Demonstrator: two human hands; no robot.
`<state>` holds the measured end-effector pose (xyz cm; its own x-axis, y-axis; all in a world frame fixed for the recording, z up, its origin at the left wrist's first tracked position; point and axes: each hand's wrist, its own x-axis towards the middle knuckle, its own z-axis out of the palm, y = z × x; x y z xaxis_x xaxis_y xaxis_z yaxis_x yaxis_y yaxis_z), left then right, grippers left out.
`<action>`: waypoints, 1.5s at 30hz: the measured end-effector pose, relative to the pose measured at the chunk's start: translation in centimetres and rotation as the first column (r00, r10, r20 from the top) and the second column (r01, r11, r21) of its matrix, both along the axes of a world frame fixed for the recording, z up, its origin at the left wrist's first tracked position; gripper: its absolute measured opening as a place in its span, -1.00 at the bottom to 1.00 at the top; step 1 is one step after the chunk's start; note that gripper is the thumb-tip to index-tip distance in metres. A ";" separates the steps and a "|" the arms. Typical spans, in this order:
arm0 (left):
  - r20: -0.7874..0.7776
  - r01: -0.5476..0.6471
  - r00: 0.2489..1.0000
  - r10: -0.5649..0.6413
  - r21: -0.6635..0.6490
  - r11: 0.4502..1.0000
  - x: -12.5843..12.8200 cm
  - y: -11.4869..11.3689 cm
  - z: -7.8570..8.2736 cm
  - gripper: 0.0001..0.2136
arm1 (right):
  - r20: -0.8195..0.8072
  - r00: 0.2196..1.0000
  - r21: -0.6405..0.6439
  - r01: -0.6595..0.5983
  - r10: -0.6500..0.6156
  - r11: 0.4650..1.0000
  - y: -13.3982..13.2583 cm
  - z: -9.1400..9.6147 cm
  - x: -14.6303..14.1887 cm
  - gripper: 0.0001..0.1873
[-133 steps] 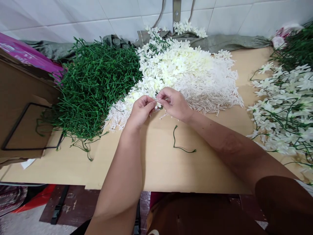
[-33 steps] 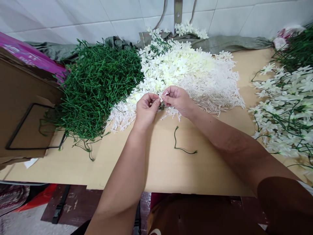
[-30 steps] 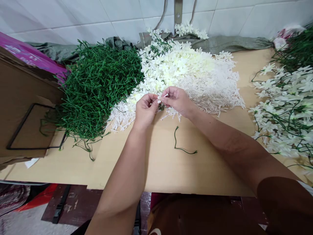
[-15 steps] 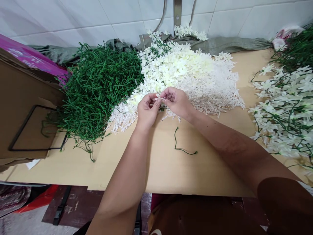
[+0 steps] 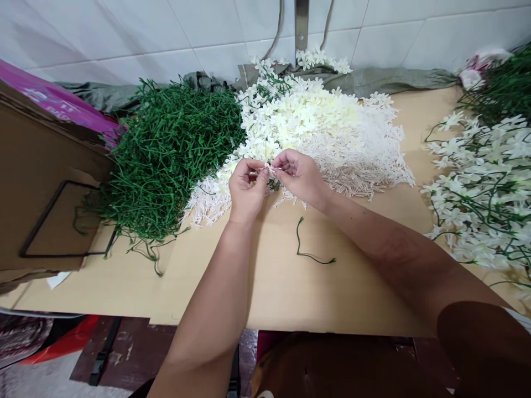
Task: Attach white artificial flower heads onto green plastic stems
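My left hand (image 5: 248, 187) and my right hand (image 5: 299, 176) meet in front of the pile of white artificial flowers (image 5: 307, 113). Between their fingertips is a small white artificial flower (image 5: 269, 168), pinched from both sides; its petals are partly covered by the fingers. Closer to me, a single green plastic stem (image 5: 299, 253) lies bent on the cardboard (image 5: 332, 298). White thin stalks (image 5: 357, 171) stick out of the flower pile along its near edge, by my right wrist.
A heap of green plastic stems (image 5: 178, 149) stands left of the flowers, beside a cardboard box (image 5: 45, 166) with a black wire frame (image 5: 29, 237). On the right lie white flowers on green stems (image 5: 493, 188). A tiled wall (image 5: 219, 27) closes off the back.
My left hand has shifted slightly left and its fingertips sit a little farther from the right ones. The white flower stays between them. The stem on the cardboard has not moved.
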<state>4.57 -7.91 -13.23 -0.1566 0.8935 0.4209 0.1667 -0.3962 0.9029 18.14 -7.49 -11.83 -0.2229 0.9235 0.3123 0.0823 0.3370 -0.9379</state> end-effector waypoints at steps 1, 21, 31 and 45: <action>-0.002 -0.005 1.000 0.005 0.014 1.000 0.0 -0.1 0.0 -0.75 | 0.028 0.999 0.053 0.017 -0.019 0.998 -0.1 0.1 0.0 -0.90; -0.081 -0.060 0.995 0.065 0.059 0.996 0.0 -0.7 0.9 -0.77 | 0.085 0.993 0.160 -0.099 0.086 0.982 -0.3 0.5 0.5 -0.90; 0.008 0.086 0.996 -0.085 -0.032 0.996 -0.2 -0.5 0.5 -0.76 | 0.118 0.982 0.069 -0.158 0.149 0.985 1.0 1.0 1.6 -0.80; -0.467 0.461 0.573 -0.673 -0.495 0.736 0.4 -3.4 2.3 -0.69 | 0.003 0.995 -0.040 -0.101 0.101 0.994 2.1 2.6 3.4 -0.84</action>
